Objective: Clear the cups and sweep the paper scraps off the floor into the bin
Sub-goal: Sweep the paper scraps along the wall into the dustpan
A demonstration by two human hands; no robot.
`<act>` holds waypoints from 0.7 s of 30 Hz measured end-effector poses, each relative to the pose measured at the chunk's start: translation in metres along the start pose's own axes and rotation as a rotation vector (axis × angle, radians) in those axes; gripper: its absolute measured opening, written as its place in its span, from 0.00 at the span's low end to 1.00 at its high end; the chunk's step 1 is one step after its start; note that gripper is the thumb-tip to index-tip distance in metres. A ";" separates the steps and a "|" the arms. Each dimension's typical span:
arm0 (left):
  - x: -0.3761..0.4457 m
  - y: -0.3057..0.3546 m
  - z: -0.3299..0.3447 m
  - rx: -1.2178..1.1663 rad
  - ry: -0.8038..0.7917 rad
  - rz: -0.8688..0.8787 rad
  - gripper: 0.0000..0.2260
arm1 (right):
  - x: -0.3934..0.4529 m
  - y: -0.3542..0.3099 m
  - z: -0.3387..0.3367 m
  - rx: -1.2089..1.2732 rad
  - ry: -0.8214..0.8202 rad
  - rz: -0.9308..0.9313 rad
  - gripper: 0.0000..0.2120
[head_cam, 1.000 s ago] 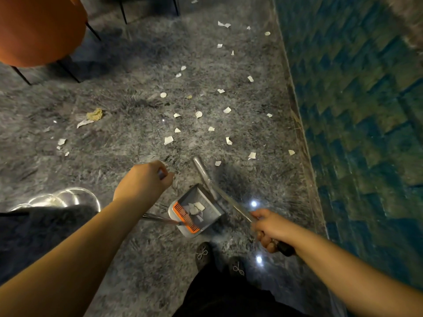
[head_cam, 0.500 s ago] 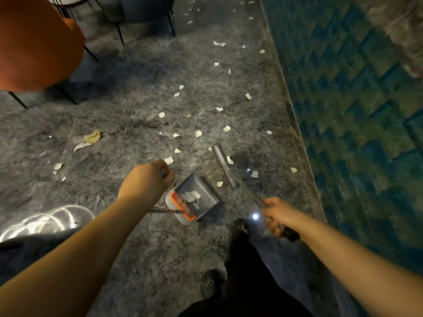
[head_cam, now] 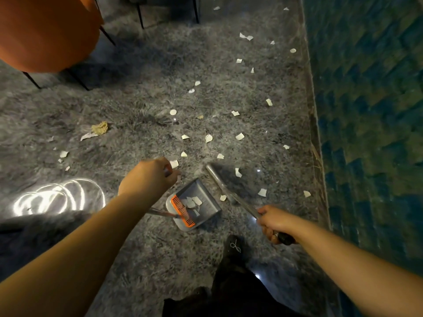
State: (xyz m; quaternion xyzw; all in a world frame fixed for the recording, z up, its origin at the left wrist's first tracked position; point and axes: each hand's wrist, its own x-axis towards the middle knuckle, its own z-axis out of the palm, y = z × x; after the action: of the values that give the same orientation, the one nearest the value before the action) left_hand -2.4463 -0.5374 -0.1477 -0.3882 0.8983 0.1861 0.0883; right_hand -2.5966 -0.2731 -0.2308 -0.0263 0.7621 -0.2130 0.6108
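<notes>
**Moving forward along the floor, dustpan partly filled**

I am watching the person stepping ahead: compared with a second ago, the orange chair (head_cam: 45, 33) is sitting closer in the upper left, and the loose scraps are now lying nearer to the tools. The dustpan (head_cam: 194, 202) is resting on the grey floor (head_cam: 137, 110), about the same place between the two arms. I think this means a new patch is coming into reach for sweeping.

The left hand (head_cam: 148, 179) is gripping the thin metal handle of the dustpan, fingers curled around it. The right hand (head_cam: 273, 223) is holding the broom (head_cam: 226, 188) by its dark grip; the broom head is pointing up and left, just beside the dustpan.

Inside the dustpan, several white paper scraps (head_cam: 192, 203) are lying next to the orange comb (head_cam: 183, 210). Many more scraps (head_cam: 239, 136) are scattered on the floor ahead, and one crumpled yellowish piece (head_cam: 99, 128) lies to the left. I am seeing no bin and no cups here.
</notes>
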 end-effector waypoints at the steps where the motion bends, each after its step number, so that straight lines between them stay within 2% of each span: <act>1: 0.002 -0.001 -0.001 0.012 0.007 0.004 0.11 | 0.002 -0.006 0.000 -0.040 -0.018 -0.001 0.10; 3: 0.006 0.000 -0.002 0.024 0.010 0.003 0.11 | 0.006 -0.015 0.002 -0.065 -0.062 0.006 0.11; 7: 0.012 0.002 -0.004 0.022 -0.011 -0.014 0.11 | 0.008 -0.029 0.001 0.137 -0.124 0.081 0.12; 10: 0.017 -0.005 -0.007 0.005 -0.020 -0.032 0.11 | 0.002 -0.037 0.003 0.132 -0.137 0.038 0.13; 21: 0.039 -0.017 -0.020 -0.038 -0.043 0.085 0.10 | -0.012 -0.050 0.021 0.268 0.053 -0.017 0.17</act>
State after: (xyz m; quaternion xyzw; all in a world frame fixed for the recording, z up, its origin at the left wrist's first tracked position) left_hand -2.4610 -0.5819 -0.1458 -0.3474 0.9081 0.2148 0.0922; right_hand -2.5848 -0.3208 -0.2049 0.0550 0.7425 -0.3187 0.5866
